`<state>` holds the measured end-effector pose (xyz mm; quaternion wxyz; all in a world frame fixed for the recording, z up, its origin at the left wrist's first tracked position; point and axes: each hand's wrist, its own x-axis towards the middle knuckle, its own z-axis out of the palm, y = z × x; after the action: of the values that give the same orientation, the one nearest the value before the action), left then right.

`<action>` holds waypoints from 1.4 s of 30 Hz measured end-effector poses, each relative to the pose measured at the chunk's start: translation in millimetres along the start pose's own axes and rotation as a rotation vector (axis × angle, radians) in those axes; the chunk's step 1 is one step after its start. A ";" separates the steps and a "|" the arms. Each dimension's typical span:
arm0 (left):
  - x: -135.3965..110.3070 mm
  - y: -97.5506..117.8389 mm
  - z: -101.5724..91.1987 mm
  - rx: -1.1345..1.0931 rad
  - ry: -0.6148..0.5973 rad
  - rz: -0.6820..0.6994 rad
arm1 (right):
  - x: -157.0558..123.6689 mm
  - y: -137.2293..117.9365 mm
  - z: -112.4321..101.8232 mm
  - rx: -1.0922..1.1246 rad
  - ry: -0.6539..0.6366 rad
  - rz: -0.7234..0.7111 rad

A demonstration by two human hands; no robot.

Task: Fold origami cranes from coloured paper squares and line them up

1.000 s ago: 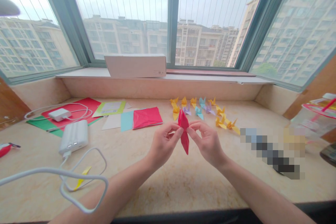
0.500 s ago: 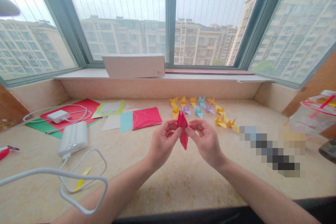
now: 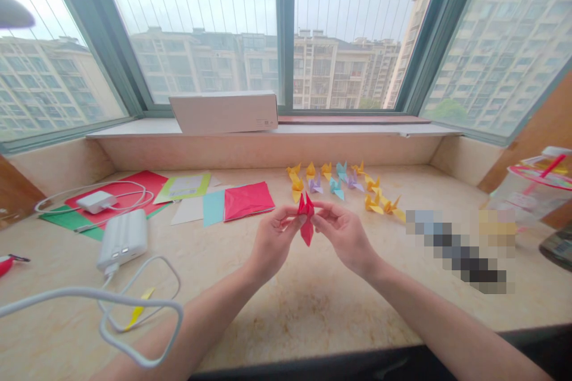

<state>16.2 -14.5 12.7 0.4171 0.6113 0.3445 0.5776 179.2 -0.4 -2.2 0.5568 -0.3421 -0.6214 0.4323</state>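
Note:
A small folded red paper piece [image 3: 306, 221] hangs upright between both hands above the beige counter [image 3: 286, 303]. My left hand [image 3: 270, 242] pinches its left side with thumb and fingertips. My right hand [image 3: 343, 233] pinches its right side the same way. Behind the hands stands a group of several small folded paper cranes [image 3: 339, 186] in yellow, purple and blue. Flat sheets of coloured paper lie to the left, with a red sheet [image 3: 248, 200] on top and a light blue one [image 3: 214, 208] beside it.
A white power bank [image 3: 123, 239] with a looping white cable [image 3: 134, 303] lies at the left, beyond it a white charger [image 3: 95, 201] on red and green sheets. A white box [image 3: 224, 112] rests on the window sill. A clear lidded container [image 3: 531, 190] stands at the right edge.
The red paper piece has become shorter between my fingers, and both hands hold it slightly higher and further from me.

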 end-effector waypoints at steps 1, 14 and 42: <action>0.8 0.1 -1.0 0.031 -0.001 0.040 | 0.6 -0.9 -1.0 -0.018 -0.017 0.006; -5.7 1.1 -3.2 0.221 -0.091 0.234 | 4.9 -14.0 -10.5 0.036 -0.029 -0.012; -1.9 0.3 -0.6 -0.150 -0.057 -0.126 | -2.6 -8.2 -8.5 -0.105 -0.051 -0.214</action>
<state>15.4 -16.3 12.2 0.5068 0.5716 0.3260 0.5569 188.4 -4.7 4.3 0.5651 -0.2914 -0.6901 0.3458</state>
